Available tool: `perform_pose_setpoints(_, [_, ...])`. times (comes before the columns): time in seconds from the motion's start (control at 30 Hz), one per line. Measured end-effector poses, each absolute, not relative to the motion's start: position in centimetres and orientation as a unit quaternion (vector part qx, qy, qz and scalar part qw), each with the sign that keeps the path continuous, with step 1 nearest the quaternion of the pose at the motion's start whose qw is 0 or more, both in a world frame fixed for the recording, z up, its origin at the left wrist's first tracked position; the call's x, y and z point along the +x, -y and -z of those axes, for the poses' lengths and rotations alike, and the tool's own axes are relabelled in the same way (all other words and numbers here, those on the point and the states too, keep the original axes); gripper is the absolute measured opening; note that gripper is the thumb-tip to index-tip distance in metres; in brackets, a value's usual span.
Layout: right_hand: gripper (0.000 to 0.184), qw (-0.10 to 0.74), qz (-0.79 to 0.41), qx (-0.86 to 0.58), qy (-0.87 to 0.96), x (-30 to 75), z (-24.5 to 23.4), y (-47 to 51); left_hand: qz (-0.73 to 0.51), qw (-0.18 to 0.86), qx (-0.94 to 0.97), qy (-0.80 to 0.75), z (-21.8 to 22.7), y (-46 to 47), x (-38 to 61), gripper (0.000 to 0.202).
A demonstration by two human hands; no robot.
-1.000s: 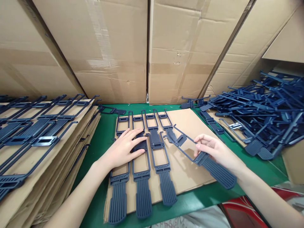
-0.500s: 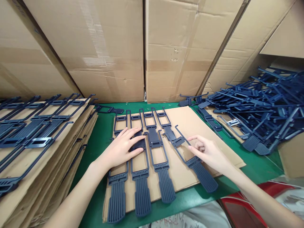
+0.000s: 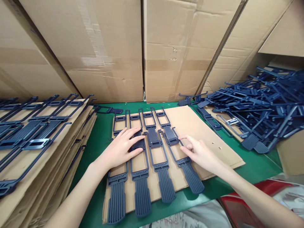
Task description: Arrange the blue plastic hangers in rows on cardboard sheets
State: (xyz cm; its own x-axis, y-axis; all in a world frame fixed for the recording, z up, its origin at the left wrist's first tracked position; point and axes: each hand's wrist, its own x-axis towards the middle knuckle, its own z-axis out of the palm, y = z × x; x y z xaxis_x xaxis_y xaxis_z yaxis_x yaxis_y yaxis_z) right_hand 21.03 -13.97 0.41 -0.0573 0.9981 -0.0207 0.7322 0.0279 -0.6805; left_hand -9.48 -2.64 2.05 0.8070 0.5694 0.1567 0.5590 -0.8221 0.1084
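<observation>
My left hand (image 3: 124, 147) lies with fingers spread over two dark blue plastic frames with ribbed paddle ends; parts of both are hidden under it. My right hand (image 3: 199, 155) pinches the right side bar of another such plastic frame (image 3: 193, 179) between thumb and index finger. That piece lies slightly slanted, its clip end near the ribbed end of a frame behind it. Between my hands rests one more plastic frame (image 3: 165, 186), untouched. All of them are set in rows on a flat cardboard sheet (image 3: 187, 118), with several ribbed ends overhanging its near edge.
To the left stands a stack of cardboard sheets (image 3: 78, 126) layered with similar frames. A tangled heap of blue frames (image 3: 261, 101) fills the right side. Tall cardboard boxes (image 3: 114, 47) wall off the back of the green table (image 3: 258, 169).
My right hand has shifted left with its plastic frame, which now lies straighter and closer to the neighbouring frame. My left hand has stayed in place.
</observation>
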Motion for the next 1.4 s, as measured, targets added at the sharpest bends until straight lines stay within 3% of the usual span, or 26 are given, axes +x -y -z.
perform_pose_setpoints(1.4, [0.036, 0.200, -0.239, -0.642, 0.701, 20.72, -0.35, 14.25, -0.116, 0.054, 0.948, -0.292, -2.13, 2.72, -9.54, 0.043])
